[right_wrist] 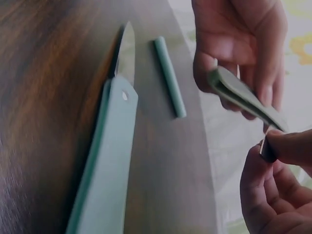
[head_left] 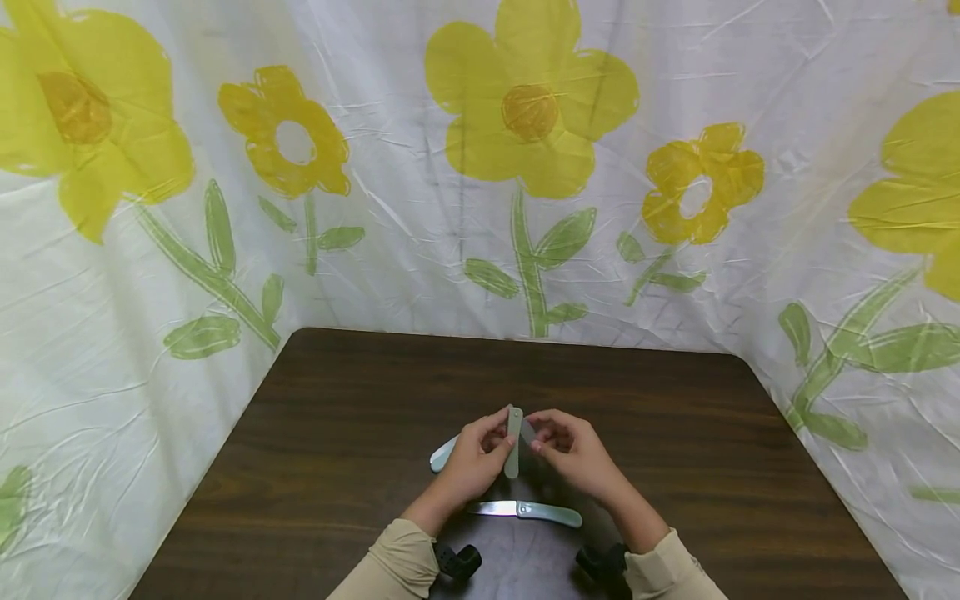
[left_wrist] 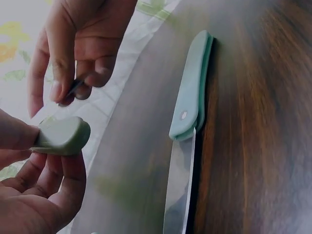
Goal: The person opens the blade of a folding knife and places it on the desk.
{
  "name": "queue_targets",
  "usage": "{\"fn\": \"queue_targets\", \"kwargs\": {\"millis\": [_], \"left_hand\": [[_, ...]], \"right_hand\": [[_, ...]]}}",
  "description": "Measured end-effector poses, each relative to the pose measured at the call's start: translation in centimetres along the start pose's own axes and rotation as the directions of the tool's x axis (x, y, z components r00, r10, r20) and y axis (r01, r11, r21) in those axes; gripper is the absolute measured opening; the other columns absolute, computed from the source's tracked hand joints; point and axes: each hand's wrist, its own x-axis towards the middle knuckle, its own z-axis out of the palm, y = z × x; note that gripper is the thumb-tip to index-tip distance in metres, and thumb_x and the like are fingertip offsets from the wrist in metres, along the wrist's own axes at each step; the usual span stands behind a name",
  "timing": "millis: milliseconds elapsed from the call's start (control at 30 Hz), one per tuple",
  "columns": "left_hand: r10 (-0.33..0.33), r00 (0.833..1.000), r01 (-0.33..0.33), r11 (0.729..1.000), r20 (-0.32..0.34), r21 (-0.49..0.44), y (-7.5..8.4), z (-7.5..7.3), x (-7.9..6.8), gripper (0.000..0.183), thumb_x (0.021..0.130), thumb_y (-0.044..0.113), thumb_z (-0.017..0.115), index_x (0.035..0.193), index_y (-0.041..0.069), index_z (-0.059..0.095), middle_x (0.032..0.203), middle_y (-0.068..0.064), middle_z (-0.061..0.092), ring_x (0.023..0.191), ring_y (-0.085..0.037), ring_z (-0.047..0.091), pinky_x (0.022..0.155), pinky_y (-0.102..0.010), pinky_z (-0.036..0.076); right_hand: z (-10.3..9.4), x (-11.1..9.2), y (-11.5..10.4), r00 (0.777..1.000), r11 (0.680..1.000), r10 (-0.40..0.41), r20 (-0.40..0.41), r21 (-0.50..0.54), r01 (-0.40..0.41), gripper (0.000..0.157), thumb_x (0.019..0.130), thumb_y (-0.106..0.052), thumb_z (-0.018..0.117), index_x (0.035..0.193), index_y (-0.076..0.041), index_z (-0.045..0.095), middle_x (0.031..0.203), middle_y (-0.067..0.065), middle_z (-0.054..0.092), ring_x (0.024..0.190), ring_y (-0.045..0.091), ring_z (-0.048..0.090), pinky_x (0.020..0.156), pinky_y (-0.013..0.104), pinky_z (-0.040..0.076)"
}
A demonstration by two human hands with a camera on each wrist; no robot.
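My left hand [head_left: 472, 457] grips a folding knife by its sage-green handle [head_left: 513, 450], which stands nearly upright in the head view. Thumb and fingers of my right hand [head_left: 579, 450] pinch the blade [head_left: 528, 432], swung partly out from the handle. In the right wrist view the slot along the handle [right_wrist: 243, 95] faces the camera, and the blade [right_wrist: 264, 148] is mostly covered by fingers. Below both hands lies a second folding knife [head_left: 551, 513] on the table, unfolded, its pale teal handle [left_wrist: 191, 87] toward the right.
Beyond my left hand lies a slim pale teal handle [head_left: 442, 455], with no blade showing in the right wrist view. The dark wood table [head_left: 337, 400] ends at a white curtain [head_left: 397, 275] printed with yellow flowers. Black cameras [head_left: 459, 562] sit at both wrists.
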Motion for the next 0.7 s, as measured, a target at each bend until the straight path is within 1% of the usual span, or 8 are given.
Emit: {"fn": "queue_targets", "kwargs": {"millis": [100, 200, 267, 333, 400, 467, 567, 700], "left_hand": [[0.021, 1.000, -0.021, 0.998, 0.009, 0.065, -0.2, -0.3, 0.0, 0.050, 0.102, 0.003, 0.065, 0.151, -0.004, 0.055, 0.108, -0.019, 0.071, 0.092, -0.021, 0.066, 0.078, -0.022, 0.053], [0.039, 0.999, -0.041, 0.994, 0.018, 0.100, -0.1, -0.6, -0.2, 0.049, 0.102, 0.005, 0.066, 0.150, -0.001, 0.057, 0.109, -0.018, 0.073, 0.094, -0.021, 0.068, 0.078, -0.026, 0.055], [0.043, 0.999, -0.045, 0.993, 0.023, 0.109, -0.1, -0.8, -0.2, 0.048, 0.102, 0.004, 0.066, 0.150, 0.003, 0.059, 0.109, -0.017, 0.075, 0.095, -0.023, 0.070, 0.079, -0.027, 0.057], [0.050, 0.998, -0.053, 0.991, 0.028, 0.124, 0.0, -0.9, -0.3, 0.047, 0.101, 0.002, 0.066, 0.148, 0.006, 0.062, 0.110, -0.017, 0.076, 0.097, -0.024, 0.071, 0.080, -0.028, 0.057], [0.047, 0.998, -0.052, 0.988, 0.037, 0.147, 0.1, -1.1, -0.3, 0.046, 0.101, 0.002, 0.065, 0.146, 0.010, 0.065, 0.112, -0.015, 0.076, 0.098, -0.023, 0.071, 0.082, -0.028, 0.056], [0.047, 0.998, -0.055, 0.984, 0.053, 0.171, 0.2, -1.3, -0.4, 0.045, 0.101, 0.001, 0.064, 0.144, 0.013, 0.067, 0.113, -0.012, 0.075, 0.099, -0.022, 0.069, 0.084, -0.027, 0.055], [0.043, 0.995, -0.061, 0.978, 0.090, 0.201, 0.4, -1.6, -0.5, 0.044, 0.102, 0.001, 0.063, 0.143, 0.016, 0.069, 0.112, -0.008, 0.073, 0.097, -0.019, 0.066, 0.084, -0.027, 0.054], [0.044, 0.987, -0.085, 0.961, 0.156, 0.262, 0.6, -1.9, -0.6, 0.043, 0.103, 0.000, 0.060, 0.141, 0.019, 0.071, 0.108, -0.004, 0.070, 0.088, -0.012, 0.058, 0.077, -0.025, 0.050]], "right_hand": [[-0.5, -0.1, -0.1, 1.000, 0.999, -0.021, 0.004, -0.031, 0.021, 0.031, 0.097, -0.002, 0.075, 0.128, -0.005, 0.072, 0.094, 0.011, 0.073, 0.079, 0.012, 0.067, 0.070, 0.027, 0.057], [-1.0, -0.3, 0.0, 0.998, 0.997, -0.052, 0.024, -0.051, 0.053, 0.031, 0.098, -0.002, 0.073, 0.128, -0.002, 0.073, 0.097, 0.016, 0.075, 0.083, 0.021, 0.071, 0.071, 0.027, 0.057], [-1.4, -0.4, 0.0, 0.997, 0.996, -0.065, 0.049, -0.055, 0.068, 0.031, 0.099, -0.002, 0.072, 0.130, 0.000, 0.072, 0.103, 0.020, 0.076, 0.086, 0.029, 0.073, 0.072, 0.027, 0.058], [-1.8, -0.5, 0.1, 0.995, 0.995, -0.072, 0.074, -0.062, 0.077, 0.031, 0.100, -0.003, 0.071, 0.132, 0.000, 0.071, 0.111, 0.022, 0.076, 0.090, 0.033, 0.074, 0.073, 0.028, 0.059], [-2.2, -0.7, 0.1, 0.993, 0.994, -0.071, 0.097, -0.080, 0.079, 0.032, 0.102, -0.005, 0.070, 0.133, -0.002, 0.071, 0.119, 0.020, 0.076, 0.095, 0.031, 0.074, 0.076, 0.027, 0.059], [-2.5, -0.8, 0.0, 0.990, 0.991, -0.070, 0.119, -0.101, 0.082, 0.032, 0.102, -0.006, 0.069, 0.134, -0.004, 0.072, 0.120, 0.018, 0.076, 0.095, 0.027, 0.073, 0.077, 0.027, 0.059], [-3.1, -1.0, -0.2, 0.986, 0.990, -0.058, 0.154, -0.121, 0.077, 0.032, 0.103, -0.005, 0.068, 0.135, -0.005, 0.072, 0.115, 0.018, 0.075, 0.093, 0.024, 0.071, 0.075, 0.027, 0.058], [-3.5, -1.3, -0.4, 0.980, 0.988, -0.030, 0.199, -0.146, 0.059, 0.032, 0.102, -0.003, 0.067, 0.134, -0.008, 0.074, 0.106, 0.017, 0.072, 0.084, 0.024, 0.066, 0.069, 0.027, 0.055]]}}
